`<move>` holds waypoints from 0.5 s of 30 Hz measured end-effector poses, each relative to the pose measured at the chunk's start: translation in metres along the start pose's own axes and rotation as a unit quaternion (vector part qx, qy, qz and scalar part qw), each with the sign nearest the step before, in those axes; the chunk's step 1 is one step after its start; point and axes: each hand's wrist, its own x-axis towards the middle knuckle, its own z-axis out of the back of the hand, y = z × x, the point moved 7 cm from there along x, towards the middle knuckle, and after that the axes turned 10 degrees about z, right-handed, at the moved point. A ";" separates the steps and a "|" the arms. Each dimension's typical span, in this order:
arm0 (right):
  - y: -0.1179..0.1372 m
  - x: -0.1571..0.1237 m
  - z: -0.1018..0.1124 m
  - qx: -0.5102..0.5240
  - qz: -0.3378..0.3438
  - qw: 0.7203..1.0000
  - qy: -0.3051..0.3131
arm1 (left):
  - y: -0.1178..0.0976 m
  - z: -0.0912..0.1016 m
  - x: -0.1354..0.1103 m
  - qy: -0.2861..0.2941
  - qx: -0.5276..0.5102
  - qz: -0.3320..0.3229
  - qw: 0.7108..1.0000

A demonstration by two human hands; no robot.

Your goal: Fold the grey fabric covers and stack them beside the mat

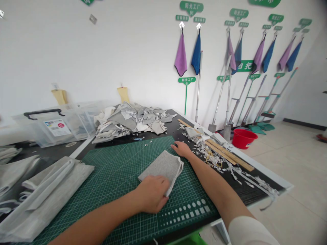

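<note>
Wht wall (140, 51) w/ green signs (191, 7) stands behind blk table (173, 126), pale tiled flr (288, 149) at rt.

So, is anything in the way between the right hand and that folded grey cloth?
Nothing visible is: only a strip of the green mat shows between the right hand and the folded grey cloth. The left hand holds the cloth's near end.

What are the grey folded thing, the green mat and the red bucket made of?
Grey folded thing: probably cloth, matte and flecked, with layers that bend. Green mat: perhaps plastic or rubber, dull and flat, with pale printed lines. Red bucket: likely plastic, looking smooth, bright and evenly coloured.
</note>
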 end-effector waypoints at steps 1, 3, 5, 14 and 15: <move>0.000 0.000 0.000 0.000 0.000 1.000 0.001 | -0.004 0.002 -0.002 -0.001 -0.009 -0.023 1.000; 0.000 0.000 0.000 0.000 0.000 1.000 0.001 | -0.009 0.007 -0.006 -0.022 -0.025 -0.054 0.998; 0.000 0.000 0.000 0.001 0.002 1.000 0.001 | -0.005 0.010 -0.006 -0.051 -0.030 -0.043 0.997; 0.001 0.000 -0.001 -0.002 0.007 1.000 0.000 | 0.022 -0.018 0.007 -0.032 -0.041 0.000 0.999; 0.001 0.000 -0.002 -0.003 0.007 1.000 0.000 | 0.020 -0.020 0.007 -0.027 -0.039 -0.010 0.999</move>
